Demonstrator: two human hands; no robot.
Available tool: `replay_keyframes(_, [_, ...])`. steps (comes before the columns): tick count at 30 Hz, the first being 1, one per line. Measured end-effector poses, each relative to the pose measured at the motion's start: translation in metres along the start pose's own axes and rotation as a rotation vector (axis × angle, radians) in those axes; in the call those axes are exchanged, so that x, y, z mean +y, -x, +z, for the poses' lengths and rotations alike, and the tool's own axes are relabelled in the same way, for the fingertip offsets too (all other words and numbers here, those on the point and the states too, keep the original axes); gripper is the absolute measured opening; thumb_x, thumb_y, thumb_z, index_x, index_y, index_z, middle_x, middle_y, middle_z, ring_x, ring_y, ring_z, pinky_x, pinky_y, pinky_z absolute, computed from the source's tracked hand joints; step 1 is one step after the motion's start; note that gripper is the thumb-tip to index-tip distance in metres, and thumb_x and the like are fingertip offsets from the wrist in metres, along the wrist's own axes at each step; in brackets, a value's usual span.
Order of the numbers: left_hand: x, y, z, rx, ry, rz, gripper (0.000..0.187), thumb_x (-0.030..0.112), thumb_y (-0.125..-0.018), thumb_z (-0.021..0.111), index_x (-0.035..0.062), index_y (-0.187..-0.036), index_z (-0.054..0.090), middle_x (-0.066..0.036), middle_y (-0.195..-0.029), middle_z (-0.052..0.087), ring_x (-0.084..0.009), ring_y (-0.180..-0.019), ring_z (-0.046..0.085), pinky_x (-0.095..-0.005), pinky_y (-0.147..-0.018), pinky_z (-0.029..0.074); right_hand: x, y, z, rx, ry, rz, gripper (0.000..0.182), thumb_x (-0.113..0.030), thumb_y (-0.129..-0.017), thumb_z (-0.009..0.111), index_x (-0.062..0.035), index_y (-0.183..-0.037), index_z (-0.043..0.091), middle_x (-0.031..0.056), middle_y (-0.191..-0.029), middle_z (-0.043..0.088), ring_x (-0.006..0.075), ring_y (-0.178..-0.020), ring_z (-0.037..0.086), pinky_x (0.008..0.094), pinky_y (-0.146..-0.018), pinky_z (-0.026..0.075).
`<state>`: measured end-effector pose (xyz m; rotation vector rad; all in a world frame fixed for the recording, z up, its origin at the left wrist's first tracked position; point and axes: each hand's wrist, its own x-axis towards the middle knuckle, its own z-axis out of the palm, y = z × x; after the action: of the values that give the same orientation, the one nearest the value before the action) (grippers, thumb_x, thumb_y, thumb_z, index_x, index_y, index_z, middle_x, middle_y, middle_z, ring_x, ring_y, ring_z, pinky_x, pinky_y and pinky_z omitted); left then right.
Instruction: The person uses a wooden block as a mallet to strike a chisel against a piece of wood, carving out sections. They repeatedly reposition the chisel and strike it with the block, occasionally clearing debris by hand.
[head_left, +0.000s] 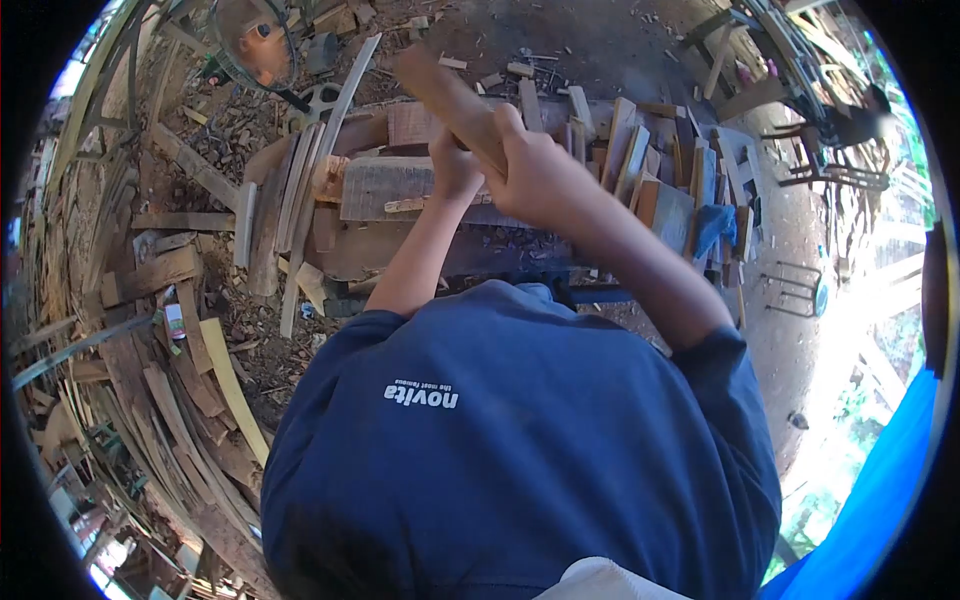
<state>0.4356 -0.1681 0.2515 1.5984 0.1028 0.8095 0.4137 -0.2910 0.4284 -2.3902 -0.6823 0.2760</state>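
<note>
My right hand [535, 170] is wrapped round a thick brown piece of wood [445, 100], raised over the workbench. Its far end points up and to the left and is blurred. Close beside it, my left hand [457, 165] is closed, partly behind the wood; whatever its fingers hold is hidden. Below both hands lies a broad grey wooden block [385, 188] on the bench. A thin pale strip with markings [408, 205] rests along the block's near edge.
Upright wood offcuts [622, 145] crowd the bench's right side. Long boards [310, 170] lean at its left. A fan [258, 45] stands at the far left, and a phone-like object [175, 320] lies among scrap wood. Wood chips cover the ground.
</note>
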Motion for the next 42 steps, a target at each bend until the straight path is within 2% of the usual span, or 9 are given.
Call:
replay_keyframes(6, [0.002,-0.004,0.001,-0.014,-0.276,0.04,0.017,0.01,-0.077,0.074,0.0042,-0.087,0.062,-0.011,-0.073,0.065,-0.0158,-0.07,0.066,-0.0307,-0.064,0.051,-0.037,-0.016,-0.075,0.047,-0.11,-0.145,0.041,-0.021,-0.086,0.064,0.0028,-0.113,0.044,0.0332,-0.087,0.064,0.0509,-0.085,0.063,0.0505,-0.071,0.051])
replay_keyframes(9, [-0.005,-0.001,-0.003,-0.033,-0.256,0.028,0.015,0.009,-0.077,0.073,0.005,-0.086,0.061,-0.011,-0.071,0.064,-0.0153,-0.068,0.065,-0.0323,-0.062,0.051,-0.056,-0.009,-0.09,0.179,-0.515,-0.181,0.031,-0.016,-0.09,0.062,-0.0026,-0.105,0.038,0.022,-0.077,0.059,0.0296,-0.07,0.065,0.0366,-0.061,0.047])
replay_keyframes(11, [-0.002,-0.002,-0.003,-0.022,-0.258,0.173,0.015,0.006,-0.078,0.071,0.0049,-0.09,0.062,-0.008,-0.078,0.066,-0.0155,-0.073,0.066,-0.033,-0.066,0.052,-0.034,-0.011,-0.046,0.712,-0.633,-0.519,0.041,-0.024,-0.087,0.063,0.0023,-0.113,0.045,0.0328,-0.089,0.064,0.0496,-0.087,0.064,0.05,-0.073,0.051])
replay_keyframes(16, [-0.013,0.003,0.001,-0.038,0.624,-0.587,0.023,0.007,-0.082,0.071,0.0026,-0.103,0.063,-0.001,-0.097,0.066,-0.0138,-0.089,0.065,-0.029,-0.078,0.051,0.006,-0.006,0.001,-0.038,0.024,0.027,0.038,-0.024,-0.084,0.062,0.0011,-0.109,0.049,0.0306,-0.089,0.065,0.0458,-0.084,0.066,0.0497,-0.073,0.052])
replay_keyframes(19, [0.014,-0.005,0.004,-0.066,-0.244,0.144,0.014,0.009,-0.081,0.071,0.0042,-0.09,0.062,-0.001,-0.076,0.065,-0.0126,-0.069,0.062,-0.0278,-0.067,0.05,-0.021,-0.011,-0.047,0.125,0.038,-0.058,0.035,-0.023,-0.082,0.066,-0.0003,-0.106,0.055,0.0236,-0.08,0.067,0.0368,-0.071,0.068,0.0442,-0.064,0.053])
replay_keyframes(27, [0.016,-0.005,0.006,0.007,-0.366,0.303,0.01,0.008,-0.079,0.069,0.0038,-0.083,0.061,-0.006,-0.07,0.064,-0.0132,-0.064,0.063,-0.0285,-0.062,0.05,0.01,-0.007,-0.015,0.449,-0.156,-0.222,0.035,-0.026,-0.085,0.067,-0.0039,-0.109,0.054,0.0156,-0.075,0.066,0.0333,-0.066,0.066,0.0427,-0.059,0.052])
replay_keyframes(32, [-0.012,-0.003,0.01,-0.005,0.304,-0.135,0.012,0.008,-0.078,0.07,0.0034,-0.086,0.063,-0.008,-0.076,0.067,-0.0162,-0.068,0.066,-0.0291,-0.064,0.051,0.004,-0.009,-0.037,-0.07,0.141,0.085,0.042,-0.035,-0.086,0.061,-0.0032,-0.111,0.05,0.0226,-0.091,0.068,0.04,-0.085,0.067,0.049,-0.075,0.052])
replay_keyframes(41, [0.016,-0.008,0.007,-0.023,-0.256,0.258,0.013,0.008,-0.077,0.07,0.0033,-0.087,0.063,-0.009,-0.076,0.066,-0.0195,-0.069,0.067,-0.0298,-0.064,0.051,0.011,-0.01,-0.021,0.623,-0.411,-0.245,0.046,-0.029,-0.085,0.067,-0.0015,-0.117,0.049,0.017,-0.088,0.069,0.0325,-0.085,0.069,0.04,-0.071,0.053])
replay_keyframes(42, [0.015,-0.005,0.008,-0.019,-0.258,0.264,0.013,0.008,-0.077,0.07,0.0033,-0.087,0.063,-0.009,-0.076,0.066,-0.0195,-0.069,0.067,-0.0298,-0.064,0.051,0.019,-0.001,-0.003,0.339,-0.201,-0.07,0.043,-0.031,-0.086,0.063,-0.0023,-0.115,0.05,0.0184,-0.088,0.068,0.0356,-0.084,0.069,0.0441,-0.073,0.054])
